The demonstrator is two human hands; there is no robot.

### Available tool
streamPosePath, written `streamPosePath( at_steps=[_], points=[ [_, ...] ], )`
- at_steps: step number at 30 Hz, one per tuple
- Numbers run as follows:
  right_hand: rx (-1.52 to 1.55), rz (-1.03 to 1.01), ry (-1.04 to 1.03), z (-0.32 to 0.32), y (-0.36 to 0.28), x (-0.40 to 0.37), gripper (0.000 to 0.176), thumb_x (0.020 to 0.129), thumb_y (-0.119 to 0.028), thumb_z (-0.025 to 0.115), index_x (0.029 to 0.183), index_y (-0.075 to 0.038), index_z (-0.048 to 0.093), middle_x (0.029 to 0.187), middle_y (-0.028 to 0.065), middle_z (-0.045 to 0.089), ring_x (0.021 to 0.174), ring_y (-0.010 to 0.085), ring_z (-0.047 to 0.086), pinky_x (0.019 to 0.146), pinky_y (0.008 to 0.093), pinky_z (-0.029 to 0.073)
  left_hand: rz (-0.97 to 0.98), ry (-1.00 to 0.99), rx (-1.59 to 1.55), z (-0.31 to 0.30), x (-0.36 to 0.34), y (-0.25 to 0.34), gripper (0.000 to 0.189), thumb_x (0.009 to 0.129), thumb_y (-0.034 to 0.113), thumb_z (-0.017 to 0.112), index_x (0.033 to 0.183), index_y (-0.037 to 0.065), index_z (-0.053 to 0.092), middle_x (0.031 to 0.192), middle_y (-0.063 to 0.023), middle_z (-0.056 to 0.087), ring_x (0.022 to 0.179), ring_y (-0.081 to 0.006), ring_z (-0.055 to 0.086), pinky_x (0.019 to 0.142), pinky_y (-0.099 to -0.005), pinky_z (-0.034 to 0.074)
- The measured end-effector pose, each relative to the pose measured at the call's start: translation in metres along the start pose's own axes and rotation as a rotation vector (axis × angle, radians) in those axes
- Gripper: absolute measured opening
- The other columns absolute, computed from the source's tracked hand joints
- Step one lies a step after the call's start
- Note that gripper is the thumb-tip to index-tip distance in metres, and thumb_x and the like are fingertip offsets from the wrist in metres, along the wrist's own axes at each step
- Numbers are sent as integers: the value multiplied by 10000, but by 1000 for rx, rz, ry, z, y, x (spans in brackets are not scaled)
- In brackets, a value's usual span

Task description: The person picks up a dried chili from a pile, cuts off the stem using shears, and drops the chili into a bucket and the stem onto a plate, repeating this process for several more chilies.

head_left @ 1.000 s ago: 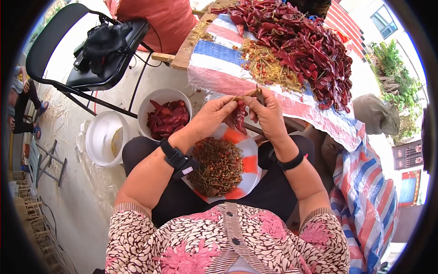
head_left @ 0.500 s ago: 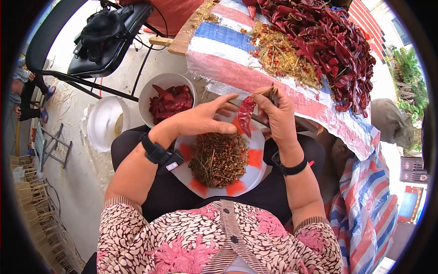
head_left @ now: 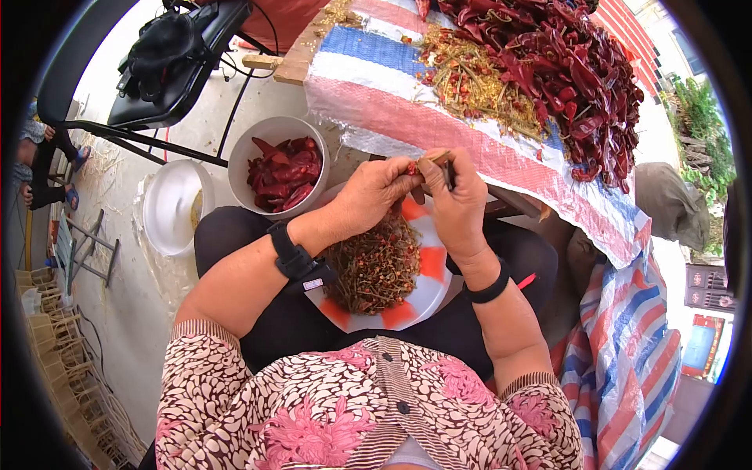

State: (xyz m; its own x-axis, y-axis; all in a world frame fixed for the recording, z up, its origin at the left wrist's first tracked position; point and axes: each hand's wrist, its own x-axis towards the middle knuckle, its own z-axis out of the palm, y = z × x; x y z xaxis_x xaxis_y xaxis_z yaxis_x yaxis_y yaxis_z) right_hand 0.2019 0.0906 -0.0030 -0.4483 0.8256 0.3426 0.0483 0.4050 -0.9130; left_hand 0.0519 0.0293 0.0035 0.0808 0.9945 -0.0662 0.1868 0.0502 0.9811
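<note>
My left hand [head_left: 368, 192] is closed around a dried red chili pepper [head_left: 412, 168], which is mostly hidden by the fingers. Against it, my right hand [head_left: 458, 204] pinches at the stem end, with a small dark tool [head_left: 450, 175] between the fingers; its kind is not clear. Both hands meet above a white plate with orange-red patches [head_left: 432, 294] on my lap. A heap of stems and seeds [head_left: 374, 274] lies on it, under my left forearm. Left of my hands, a white bowl [head_left: 241, 135] contains several red chili pieces [head_left: 283, 176].
Ahead, a table under a striped plastic sheet [head_left: 364, 98] bears a large pile of dried chilies [head_left: 580, 94] and yellowish seed scraps [head_left: 474, 86]. A white basin [head_left: 171, 207] stands on the floor at left, near a black chair [head_left: 149, 113]. Another person's feet [head_left: 74, 176] show far left.
My left hand, open beside the chili before, has closed on it. Both hands have come together, the right one shifting left. The view has shifted slightly.
</note>
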Motion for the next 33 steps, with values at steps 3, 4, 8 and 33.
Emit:
streamPosePath(
  at_steps=[3,4,8,33],
  points=[
    [390,254,-46,-1,-7,0,122,926,-136,632,894,-57,544,800,-8,569,663,62,501,565,233,436,142,58,171,1,-3,-1,168,990,174,504,1017,25,576,754,-60,619,653,-144,581,617,-283,477],
    [498,303,-59,-2,-9,1,141,942,-162,621,885,-61,539,797,-13,564,661,49,487,559,224,427,161,69,209,0,-4,-2,159,982,165,512,1020,24,575,766,-79,630,657,-169,598,621,-300,484],
    [570,426,-100,-7,-15,3,128,926,-151,637,885,-77,541,819,7,593,693,56,510,544,200,408,239,91,348,-3,-6,-12,122,944,123,555,1013,28,585,807,-118,654,710,-270,643,648,-348,501],
    [-132,15,-708,-8,-30,-3,281,785,-211,766,955,-45,617,917,58,609,855,174,600,753,308,472,69,224,895,-71,-35,-42,428,765,79,665,1175,69,545,1037,-151,598,970,-345,575,818,-406,482]
  ],
)
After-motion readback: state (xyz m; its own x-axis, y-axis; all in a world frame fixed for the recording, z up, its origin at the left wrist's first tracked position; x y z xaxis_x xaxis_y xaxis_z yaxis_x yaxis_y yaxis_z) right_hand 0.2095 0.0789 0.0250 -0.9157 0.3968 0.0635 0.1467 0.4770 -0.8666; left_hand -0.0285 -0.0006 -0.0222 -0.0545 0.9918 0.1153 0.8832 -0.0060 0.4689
